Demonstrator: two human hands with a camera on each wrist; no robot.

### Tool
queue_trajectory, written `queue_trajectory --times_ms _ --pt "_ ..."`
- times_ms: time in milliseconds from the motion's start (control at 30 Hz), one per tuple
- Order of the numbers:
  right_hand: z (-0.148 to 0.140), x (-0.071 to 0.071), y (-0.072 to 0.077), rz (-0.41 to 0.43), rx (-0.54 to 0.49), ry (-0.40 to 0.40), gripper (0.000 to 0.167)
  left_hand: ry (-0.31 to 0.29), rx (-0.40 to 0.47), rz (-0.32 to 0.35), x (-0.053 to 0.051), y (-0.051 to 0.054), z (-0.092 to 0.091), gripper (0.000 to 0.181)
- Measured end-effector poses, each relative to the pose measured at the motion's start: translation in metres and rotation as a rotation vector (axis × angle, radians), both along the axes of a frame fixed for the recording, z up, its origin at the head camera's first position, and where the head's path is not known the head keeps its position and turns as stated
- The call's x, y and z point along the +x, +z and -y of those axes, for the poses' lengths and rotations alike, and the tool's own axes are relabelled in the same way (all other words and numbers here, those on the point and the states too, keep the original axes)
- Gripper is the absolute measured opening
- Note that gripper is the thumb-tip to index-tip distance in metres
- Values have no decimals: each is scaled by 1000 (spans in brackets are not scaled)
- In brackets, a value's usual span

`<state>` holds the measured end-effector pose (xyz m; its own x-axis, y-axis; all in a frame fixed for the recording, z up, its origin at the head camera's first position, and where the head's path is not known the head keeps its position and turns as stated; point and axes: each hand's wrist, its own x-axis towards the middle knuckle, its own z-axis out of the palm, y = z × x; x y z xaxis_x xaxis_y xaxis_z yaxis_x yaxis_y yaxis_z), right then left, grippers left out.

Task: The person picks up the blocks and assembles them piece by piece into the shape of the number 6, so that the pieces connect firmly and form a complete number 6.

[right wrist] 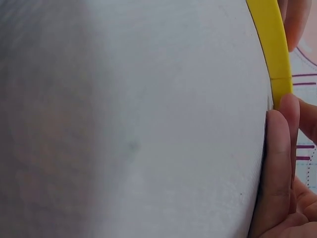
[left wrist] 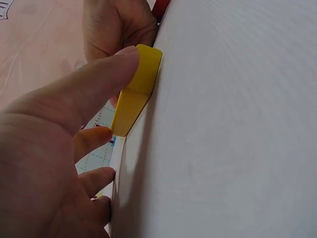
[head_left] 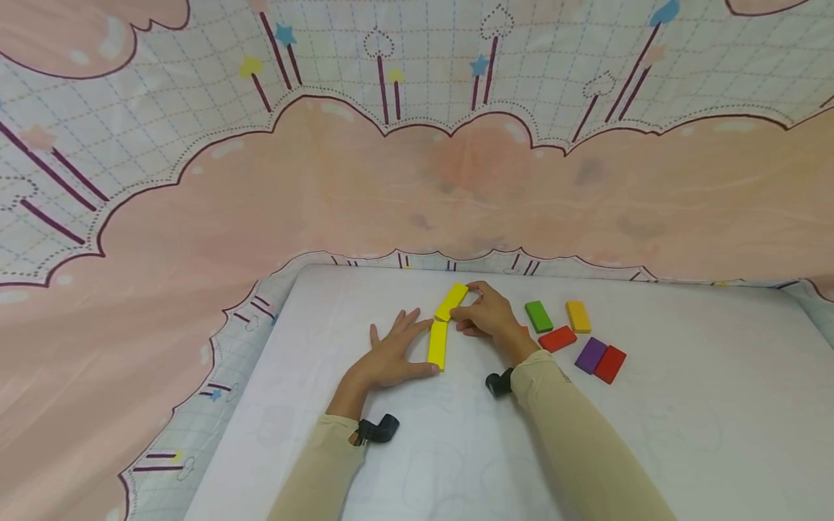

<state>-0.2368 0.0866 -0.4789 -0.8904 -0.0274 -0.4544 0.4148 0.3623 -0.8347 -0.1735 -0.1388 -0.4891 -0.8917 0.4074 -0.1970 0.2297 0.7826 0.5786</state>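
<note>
Two yellow blocks lie nearly end to end on the white table in the head view. The near yellow block [head_left: 438, 347] points almost straight away from me; the far yellow block [head_left: 452, 299] slants to the right. My left hand [head_left: 389, 357] spans the near block, thumb at its close end and index finger by its far end. In the left wrist view, the thumb presses on the end of that yellow block [left wrist: 147, 72]. With thumb and a finger at its right side and far end, my right hand [head_left: 490, 315] holds the far block.
Right of my right hand lie a green block [head_left: 538, 316], an orange-yellow block [head_left: 578, 317], a red block [head_left: 557, 339], a purple block [head_left: 591, 355] and another red block [head_left: 609, 364]. Part of one more red piece shows by the right wrist. A patterned cloth [head_left: 391, 188] hangs behind the table.
</note>
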Motion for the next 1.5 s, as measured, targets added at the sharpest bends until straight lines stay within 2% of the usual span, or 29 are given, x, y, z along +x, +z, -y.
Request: queue_trajectory --times_ms 400,967,1267,1500 --pt "1 0 -1 -1 17 3 80 13 -18 2 1 -1 0 90" --pt "3 3 -3 3 14 -18 81 2 -25 7 4 5 0 87" --pt "4 1 -4 20 -15 -27 81 -4 -16 9 2 4 2 90" --pt "-11 4 4 90 -129 -21 83 20 4 1 -3 2 3 87"
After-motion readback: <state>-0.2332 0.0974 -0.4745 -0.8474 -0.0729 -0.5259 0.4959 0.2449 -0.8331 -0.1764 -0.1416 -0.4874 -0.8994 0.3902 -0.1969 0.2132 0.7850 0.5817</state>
